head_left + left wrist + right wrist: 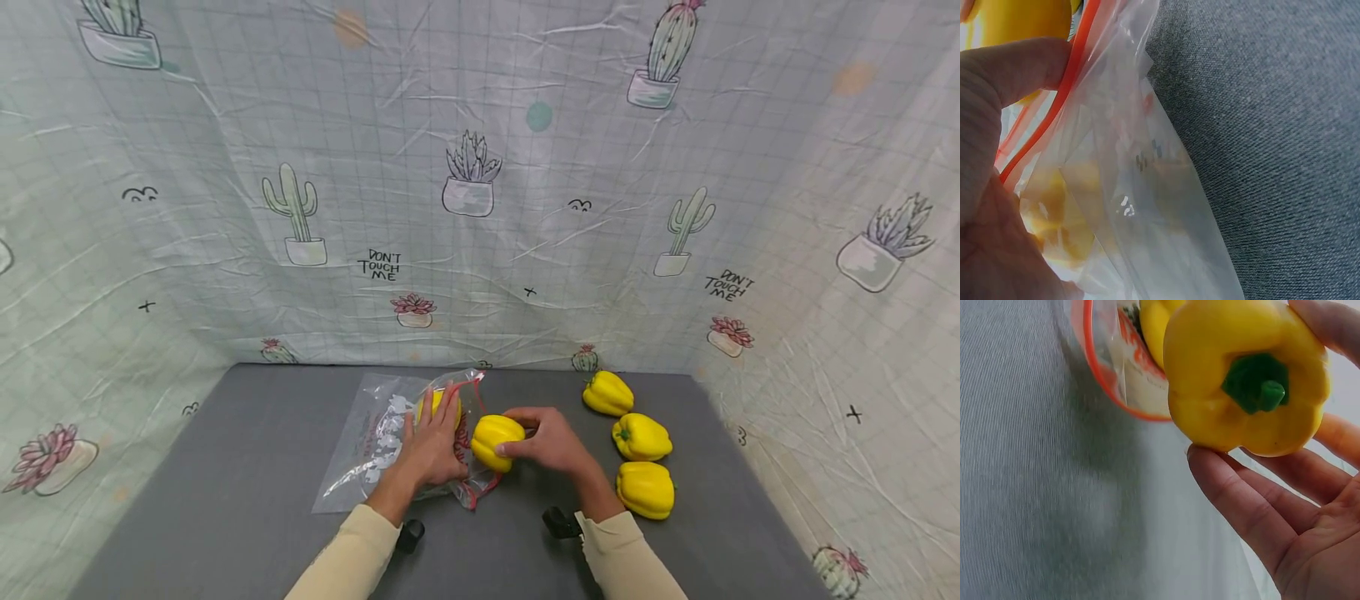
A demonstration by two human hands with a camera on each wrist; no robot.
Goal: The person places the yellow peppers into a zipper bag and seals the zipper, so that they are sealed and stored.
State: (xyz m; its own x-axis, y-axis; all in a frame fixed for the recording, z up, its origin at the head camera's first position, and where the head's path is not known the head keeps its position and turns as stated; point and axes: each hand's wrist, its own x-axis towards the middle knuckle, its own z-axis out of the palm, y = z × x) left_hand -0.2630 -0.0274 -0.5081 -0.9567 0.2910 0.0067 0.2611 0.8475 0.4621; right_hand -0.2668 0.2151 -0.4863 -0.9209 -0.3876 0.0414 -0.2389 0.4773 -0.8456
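Backdrop (480,167): printed cloth behind and to both sides of the hands; "DON'T TOUCH ME" can be read twice, beyond the left hand and beyond the right. Cactus and succulent drawings, no brand.
Table (247,467): grey, fabric-like top under both hands.
Bag (382,442): clear zip bag with a red seal strip, lying flat under the left hand, mouth turned toward the right hand. Small dark marks show on the film in the left wrist view (1147,156), too blurred to read.
Spare peppers (637,437): three yellow ones in a row just right of the right hand, well apart from the bag.
Left hand (431,446): fingers laid over the bag and the bagged pepper (438,404); the thumb (1016,69) pinches the red strip.
Right hand (551,442): fingers curled round the held pepper (495,440), stem toward the palm (1254,381), right at the bag's mouth.
Risk, mouth: it looks narrow; the held pepper could catch on the seal and push the bag away.
Risk, crowding: the bagged pepper sits near the opening and may block entry or roll out.
Risk, grip: a fingertip hold on a smooth skin may slip.
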